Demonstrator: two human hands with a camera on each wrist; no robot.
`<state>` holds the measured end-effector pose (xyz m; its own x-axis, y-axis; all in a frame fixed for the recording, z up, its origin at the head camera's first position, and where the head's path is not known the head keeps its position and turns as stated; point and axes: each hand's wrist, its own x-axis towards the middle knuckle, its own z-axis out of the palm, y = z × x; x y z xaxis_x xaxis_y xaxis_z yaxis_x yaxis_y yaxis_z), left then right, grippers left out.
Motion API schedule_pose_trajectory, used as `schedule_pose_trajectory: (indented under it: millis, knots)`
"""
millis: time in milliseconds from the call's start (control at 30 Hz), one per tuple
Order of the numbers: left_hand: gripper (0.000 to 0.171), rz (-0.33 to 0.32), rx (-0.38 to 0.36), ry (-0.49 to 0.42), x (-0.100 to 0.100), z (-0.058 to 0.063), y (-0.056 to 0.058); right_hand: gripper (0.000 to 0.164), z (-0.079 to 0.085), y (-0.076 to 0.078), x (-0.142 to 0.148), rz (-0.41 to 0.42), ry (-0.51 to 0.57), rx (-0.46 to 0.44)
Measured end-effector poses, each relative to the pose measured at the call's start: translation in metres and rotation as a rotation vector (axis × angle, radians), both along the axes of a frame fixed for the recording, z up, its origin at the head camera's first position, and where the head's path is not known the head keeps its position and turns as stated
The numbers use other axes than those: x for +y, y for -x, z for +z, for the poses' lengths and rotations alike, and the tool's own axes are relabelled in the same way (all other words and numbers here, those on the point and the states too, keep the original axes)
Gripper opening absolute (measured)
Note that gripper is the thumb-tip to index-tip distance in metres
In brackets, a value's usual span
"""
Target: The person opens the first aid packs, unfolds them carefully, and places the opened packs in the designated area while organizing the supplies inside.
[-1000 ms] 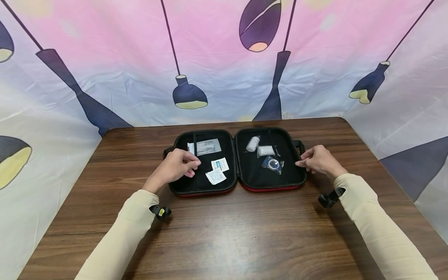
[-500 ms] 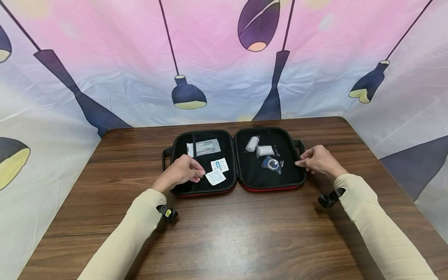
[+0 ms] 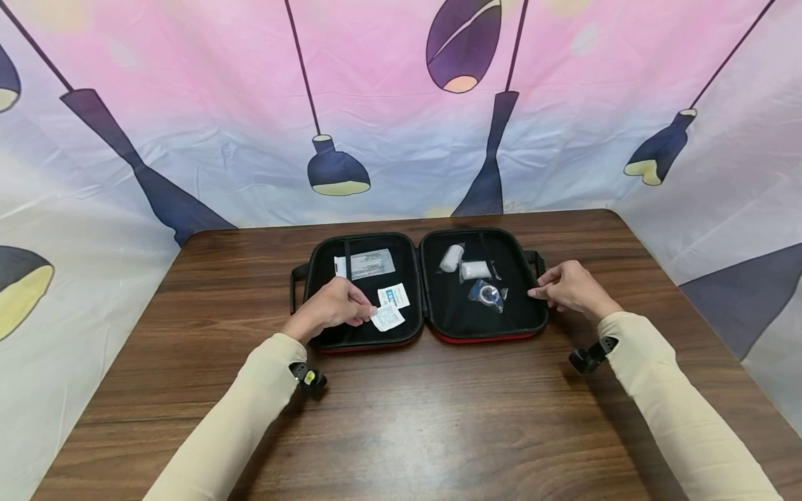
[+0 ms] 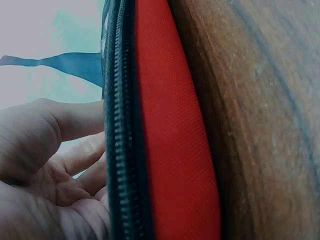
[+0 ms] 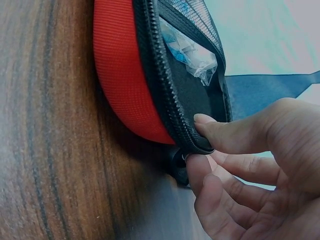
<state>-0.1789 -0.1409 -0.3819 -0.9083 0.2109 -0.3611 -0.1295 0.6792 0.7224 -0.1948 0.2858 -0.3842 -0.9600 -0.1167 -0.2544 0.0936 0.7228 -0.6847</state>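
Observation:
A red zip case with black lining [image 3: 485, 327] lies unfolded on the table. My left hand [image 3: 332, 306] reaches over its left half, thumb and fingertips pinching the left edge of a small white sachet [image 3: 388, 318]. That sachet overlaps another white sachet with blue print [image 3: 394, 293]. In the left wrist view, the case's zipped wall [image 4: 125, 150] hides my left fingertips. My right hand [image 3: 573, 287] grips the rim of the right half; the right wrist view has the thumb [image 5: 225, 134] inside and the fingers outside.
A larger flat packet [image 3: 371, 264] sits under a strap in the left half. Two white wrapped rolls [image 3: 452, 258] and a clear-bagged tape roll [image 3: 489, 296] lie in the right half. Carry handles [image 3: 296, 287] stick out at both sides. A printed cloth [image 3: 401, 104] hangs behind the table.
My left hand has moved right and toward me, from over the strap to the front sachet, which has shifted slightly. The right hand stays at the rim.

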Motion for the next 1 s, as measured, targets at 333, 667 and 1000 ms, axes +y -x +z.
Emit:
schedule_pose_trajectory:
  millis: [333, 667, 1000]
  knots:
    - [0.009, 0.004, 0.013, -0.005, 0.002, -0.001, 0.000, 0.040, -0.001, -0.001, 0.000, 0.000, 0.002, 0.005]
    - [0.012, 0.097, 0.036, -0.117, -0.016, 0.012, -0.002, 0.040, 0.001, -0.001, 0.000, 0.002, 0.006, 0.003]
    - [0.016, 0.267, 0.136, -0.101, -0.043, 0.019, -0.007, 0.039, 0.000, 0.000, 0.001, 0.010, 0.011, 0.009]
